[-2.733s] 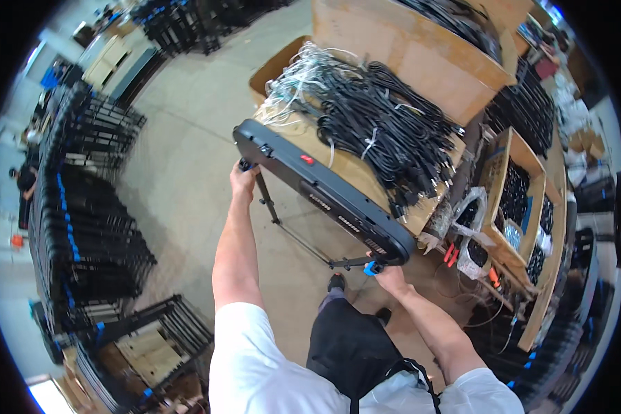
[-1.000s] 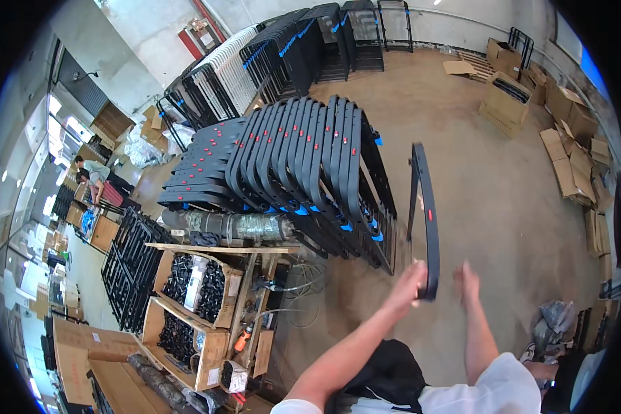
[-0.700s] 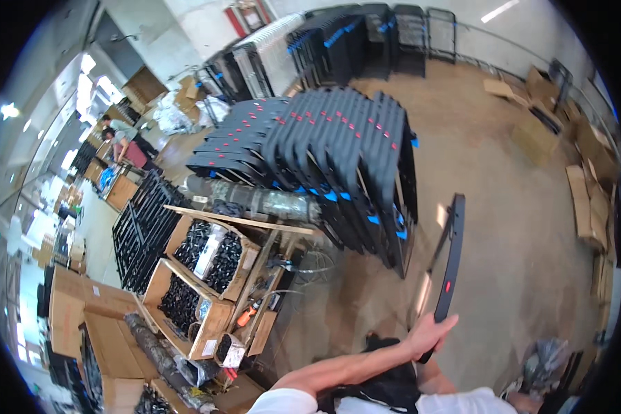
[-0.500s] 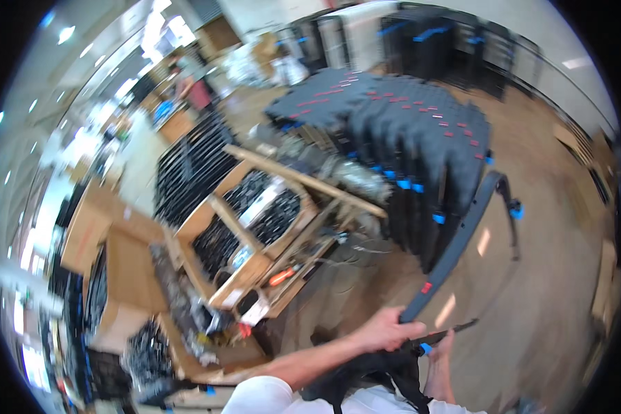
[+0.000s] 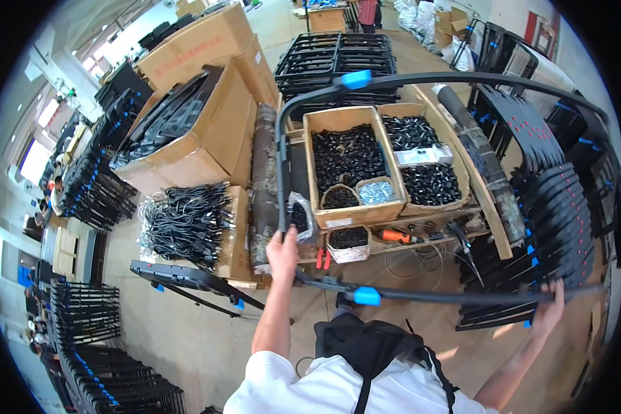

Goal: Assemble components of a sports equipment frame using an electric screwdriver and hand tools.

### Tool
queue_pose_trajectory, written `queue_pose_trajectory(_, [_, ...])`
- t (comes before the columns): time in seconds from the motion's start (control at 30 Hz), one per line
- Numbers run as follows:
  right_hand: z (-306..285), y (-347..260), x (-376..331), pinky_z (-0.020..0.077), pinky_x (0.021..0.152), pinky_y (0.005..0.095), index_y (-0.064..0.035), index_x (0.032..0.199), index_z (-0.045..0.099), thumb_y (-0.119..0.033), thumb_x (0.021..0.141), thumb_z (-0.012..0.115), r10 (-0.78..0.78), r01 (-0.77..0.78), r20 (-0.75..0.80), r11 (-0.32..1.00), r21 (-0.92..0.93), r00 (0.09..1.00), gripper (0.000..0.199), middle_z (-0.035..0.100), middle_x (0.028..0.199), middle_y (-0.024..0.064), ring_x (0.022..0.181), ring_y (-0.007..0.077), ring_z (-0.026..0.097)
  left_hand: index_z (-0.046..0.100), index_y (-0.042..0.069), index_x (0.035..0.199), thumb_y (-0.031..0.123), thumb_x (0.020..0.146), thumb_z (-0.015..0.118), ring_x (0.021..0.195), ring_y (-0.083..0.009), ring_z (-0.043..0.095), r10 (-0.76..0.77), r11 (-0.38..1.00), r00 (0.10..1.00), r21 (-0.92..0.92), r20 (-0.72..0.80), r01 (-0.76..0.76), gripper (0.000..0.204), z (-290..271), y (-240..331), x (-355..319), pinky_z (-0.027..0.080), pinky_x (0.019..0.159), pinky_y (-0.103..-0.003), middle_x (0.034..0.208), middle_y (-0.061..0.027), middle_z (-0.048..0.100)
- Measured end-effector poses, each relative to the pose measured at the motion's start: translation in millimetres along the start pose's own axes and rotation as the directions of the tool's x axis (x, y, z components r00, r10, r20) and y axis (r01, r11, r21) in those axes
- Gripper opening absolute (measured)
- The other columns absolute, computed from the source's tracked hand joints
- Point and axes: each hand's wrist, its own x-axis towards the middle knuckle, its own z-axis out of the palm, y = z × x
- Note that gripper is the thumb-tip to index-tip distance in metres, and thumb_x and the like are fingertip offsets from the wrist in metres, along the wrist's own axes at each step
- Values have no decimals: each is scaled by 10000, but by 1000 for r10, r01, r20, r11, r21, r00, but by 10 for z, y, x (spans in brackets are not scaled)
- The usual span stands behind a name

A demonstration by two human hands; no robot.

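Between my two hands I hold a large black tubular frame (image 5: 448,298) with rounded corners and blue wraps. My left hand (image 5: 282,257) is closed round its left side, near the lower left corner. Around the near bar, at the right, my right hand (image 5: 549,307) is closed. The frame is raised and tilted over a bench; inside its outline show two open boxes (image 5: 313,162) of small black parts. A small tub of black pieces (image 5: 350,252) and red-handled pliers (image 5: 323,259) lie at the bench's near edge, beside an orange-bodied power tool (image 5: 396,236).
Left of the bench stand big cartons (image 5: 207,148) and a heap of black cables (image 5: 186,224). A black panel on legs (image 5: 193,279) is close to my left arm. Rows of stacked black frames (image 5: 562,207) flank the right; more stacks (image 5: 83,317) stand at the left.
My view has swung to the right-hand side of the earlier scene, bringing the bench in front of me. Both hands have spread apart along the frame, which now spans the bench.
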Motion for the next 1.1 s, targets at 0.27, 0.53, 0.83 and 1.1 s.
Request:
queue_pose_trajectory(0.27, [2263,1179,589,540,641,376,-125,846,656,-256,938,702,264,-187,156,903,-387,952,166,620,813,15,746,193,684,676,58,874,230,1015,685,540,-86,496,-144,957,983,235,-114,168,223,-1157,-717,1018,407,484,-299,675,30,569])
queue_pose_trajectory(0.53, [2085,2246,979,570,956,568,-2,1140,631,-91,859,615,723,-685,156,689,-236,673,295,686,987,132,1006,383,726,733,-32,1142,263,970,695,927,-385,671,159,578,975,815,-157,37,344,-1028,-555,996,529,856,-489,1008,-226,705])
queue_pose_trajectory(0.83, [1061,3418,1398,595,939,475,8,1210,688,-154,881,660,603,-90,68,227,-970,795,368,729,1208,169,1089,356,735,681,-79,1303,268,959,737,1186,-467,615,224,354,968,935,-113,27,492,-899,-875,1116,482,1049,-512,1275,-299,660])
queue_pose_trajectory(1.1, [1352,4383,1706,575,964,460,30,1190,685,-421,837,779,614,268,157,-93,-959,774,581,737,1192,234,1131,365,717,632,-55,1389,228,1023,657,1166,-435,666,366,304,930,947,-19,-100,463,28,-22,1007,536,1013,-477,1322,-280,661])
